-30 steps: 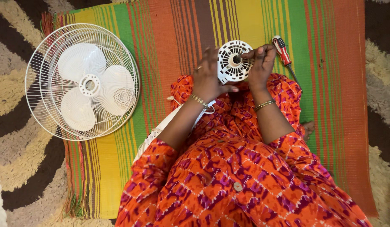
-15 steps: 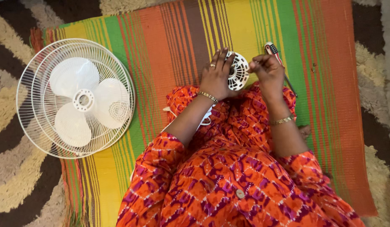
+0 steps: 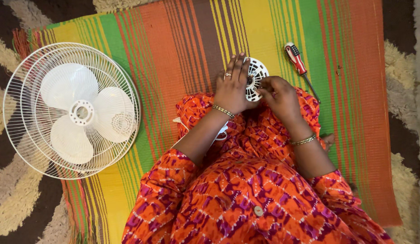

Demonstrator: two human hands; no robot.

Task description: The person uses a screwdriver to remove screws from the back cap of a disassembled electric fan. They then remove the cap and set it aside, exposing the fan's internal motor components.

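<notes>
My left hand (image 3: 231, 86) lies flat over a round white vented fan motor cover (image 3: 256, 77), which rests on my lap at the edge of the orange patterned cloth. My right hand (image 3: 277, 95) has its fingertips pinched at the cover's centre on the right side. Most of the cover is hidden under my left hand. A red-handled screwdriver (image 3: 296, 61) lies on the striped mat just right of the hands. Whether my right fingers hold a small part cannot be made out.
A white fan cage with three blades (image 3: 72, 110) lies flat at the left, partly on the striped mat (image 3: 173, 45) and partly on the shaggy brown and cream rug (image 3: 20, 212). A small dark screw (image 3: 339, 70) sits on the mat at the right.
The cover has come down from being held up edge-on between both hands to lying under my left hand. The red screwdriver now lies apart on the mat.
</notes>
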